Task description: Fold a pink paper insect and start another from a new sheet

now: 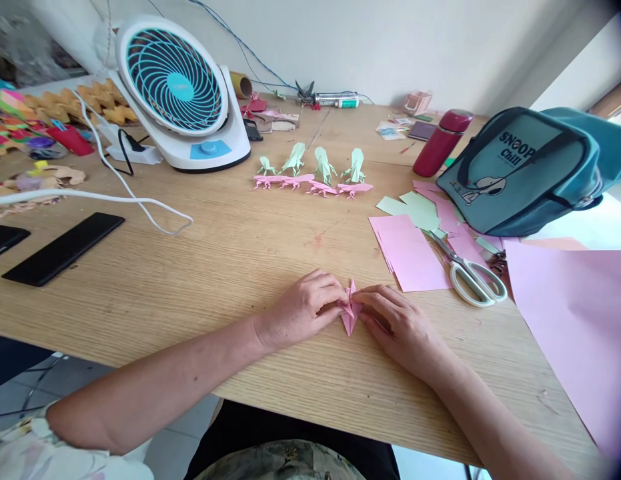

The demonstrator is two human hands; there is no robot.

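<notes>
Near the front edge of the light-brown wooden surface [215, 267], the left hand [305, 300] and right hand [403, 320] both grip a pointed, folded pink paper shape [350, 311]

On the bench [190, 273] at back left, a white desk fan [180, 93] with turquoise trim, next to a white power strip [147, 156] with a black plug [135, 143] in it. Behind the fan's right side, a brown cardboard tube [239, 85]. Nearer, a curving white cable [50, 193] beyond a long, flat black device [63, 249]. At right, a crimson vacuum flask [443, 143] just beside a teal Snoopy bag [520, 177].
</notes>
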